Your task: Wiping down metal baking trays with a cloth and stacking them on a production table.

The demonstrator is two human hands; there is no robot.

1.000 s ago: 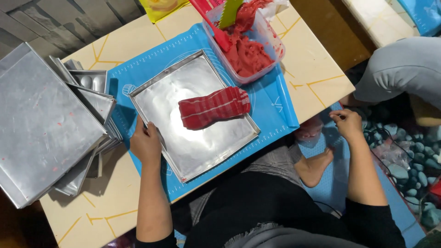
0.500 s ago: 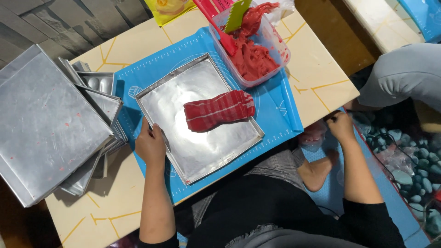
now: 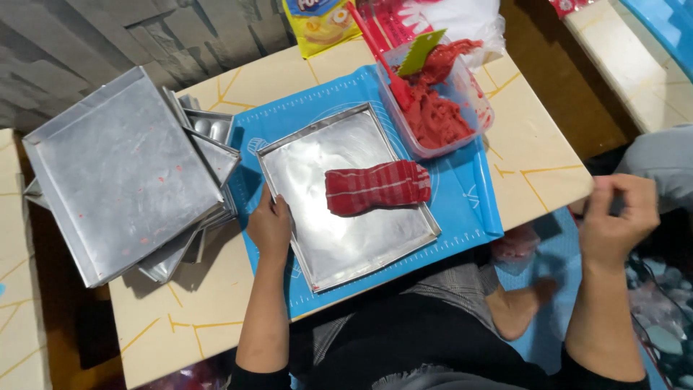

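left hand (image 3: 268,225): grip loosely curled, fingers resting on the left rim of the metal tray (image 3: 317,249), thumb toward the tray floor; it clasps nothing, only presses the rim. forearm runs straight up from the lower edge of view, wrist flat over the blue mat (image 3: 462,195). right hand (image 3: 615,217): off the table (image 3: 538,155), past its right edge, raised with fingers bent inward into a narrow, nearly closed grip; whether it pinches anything cannot be told. its forearm rises from the lower right, elbow low. metal tray: lies tilted on the blue mat, near the table's front edge. red striped dough piece (image 3: 377,188): lies on its side in the middle of the tray, touched by neither hand. clear tub (image 3: 473,108): stands on the mat just behind the tray's far right corner, filled with red dough, with a red spatula (image 3: 382,61) and a green scraper (image 3: 421,52) stuck in. stack of metal trays (image 3: 123,173): left of the mat, top one upside down, overhanging the table's left edge. yellow packet (image 3: 321,22): at the table's far edge.
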